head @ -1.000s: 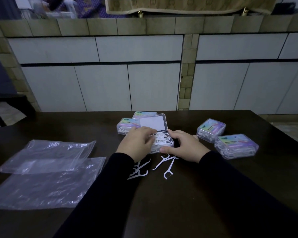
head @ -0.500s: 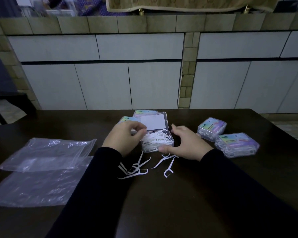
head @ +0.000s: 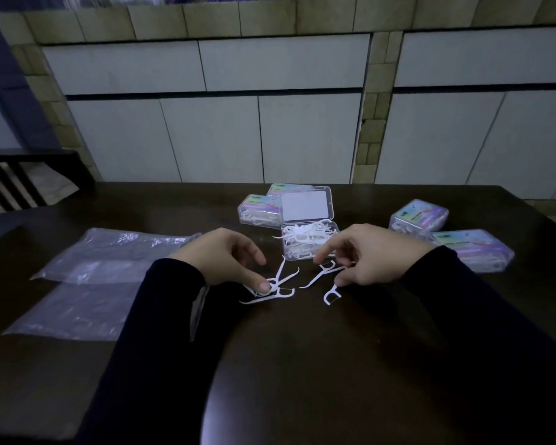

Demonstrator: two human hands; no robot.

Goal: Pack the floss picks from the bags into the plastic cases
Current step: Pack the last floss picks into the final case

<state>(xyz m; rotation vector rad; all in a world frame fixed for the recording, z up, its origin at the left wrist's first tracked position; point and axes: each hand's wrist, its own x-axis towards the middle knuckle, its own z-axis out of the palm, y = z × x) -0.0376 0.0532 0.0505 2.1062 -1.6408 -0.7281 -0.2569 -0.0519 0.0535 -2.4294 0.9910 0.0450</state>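
An open clear case (head: 308, 244) stands mid-table, heaped with white floss picks, its lid (head: 305, 205) tipped up behind it. Just in front of it lie loose floss picks (head: 278, 285) in a small pile on the left, and two more on the right (head: 322, 273) (head: 331, 294). My left hand (head: 225, 258) is down on the left pile, thumb and curled fingers pinching the handles. My right hand (head: 369, 255) hovers with fingers bent over the right picks, its thumb tip touching the handle of the nearest one.
Closed, filled cases sit behind the open case (head: 257, 210) (head: 289, 188) and to the right (head: 418, 216) (head: 472, 248). Two flat clear plastic bags (head: 116, 252) (head: 74, 309) lie on the left of the dark table (head: 334, 364). A dark chair (head: 29, 175) stands at the far left.
Both hands have left the open case and dropped toward me onto the loose picks in front of it. The case and the picks lie as before.
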